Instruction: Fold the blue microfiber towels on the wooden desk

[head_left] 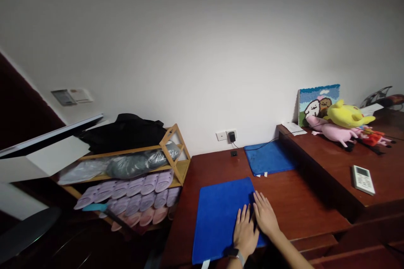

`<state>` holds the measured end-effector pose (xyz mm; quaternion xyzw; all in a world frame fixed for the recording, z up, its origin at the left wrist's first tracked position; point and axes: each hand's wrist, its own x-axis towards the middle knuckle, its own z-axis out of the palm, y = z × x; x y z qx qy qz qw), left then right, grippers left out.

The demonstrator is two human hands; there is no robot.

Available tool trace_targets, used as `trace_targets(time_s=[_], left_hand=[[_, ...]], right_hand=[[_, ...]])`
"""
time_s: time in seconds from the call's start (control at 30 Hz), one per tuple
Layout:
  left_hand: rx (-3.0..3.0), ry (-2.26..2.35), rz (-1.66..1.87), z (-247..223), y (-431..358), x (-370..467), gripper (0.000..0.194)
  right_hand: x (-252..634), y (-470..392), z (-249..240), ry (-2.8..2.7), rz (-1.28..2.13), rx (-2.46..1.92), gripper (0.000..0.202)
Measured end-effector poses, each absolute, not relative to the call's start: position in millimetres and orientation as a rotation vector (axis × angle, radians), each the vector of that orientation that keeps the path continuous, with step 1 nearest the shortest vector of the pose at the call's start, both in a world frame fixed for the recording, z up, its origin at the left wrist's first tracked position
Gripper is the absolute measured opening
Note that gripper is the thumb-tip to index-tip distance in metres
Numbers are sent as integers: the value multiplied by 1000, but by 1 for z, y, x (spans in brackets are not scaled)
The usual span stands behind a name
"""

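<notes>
On desk, blue mat under left grip, edge at right grip; both spread flat.

We see a blue mat lying flat on the reddish-brown surface, its plain, fabric-like top facing up. We make out a four-sided shape with softly rounded corners, set slightly askew to us, its far edge fairly straight and its left side running down toward the near edge of the surface. At its near left corner we notice a small white tag sticking out. Its near right part is partly hidden from us, and we cannot tell whether it is folded or a single layer.
</notes>
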<state>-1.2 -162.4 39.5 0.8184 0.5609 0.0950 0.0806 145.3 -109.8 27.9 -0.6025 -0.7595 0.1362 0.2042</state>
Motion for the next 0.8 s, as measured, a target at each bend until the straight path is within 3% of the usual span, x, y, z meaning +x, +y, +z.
trace_targets(time_s=[0.23, 0.57, 0.7, 0.8], left_hand=[[2395, 1675, 378, 29, -163, -6, 58], [2046, 1631, 506, 41, -162, -6, 59], [1935, 1854, 714, 48, -124, -13, 52], [2113, 1950, 636, 48, -86, -22, 53]], right_hand=[[110, -14, 44, -2268, 487, -1832, 66], [110, -6, 14, -2286, 384, -1849, 68], [111, -4, 8, -2304, 359, -1838, 68], [112, -4, 5, -2295, 349, -1812, 67]])
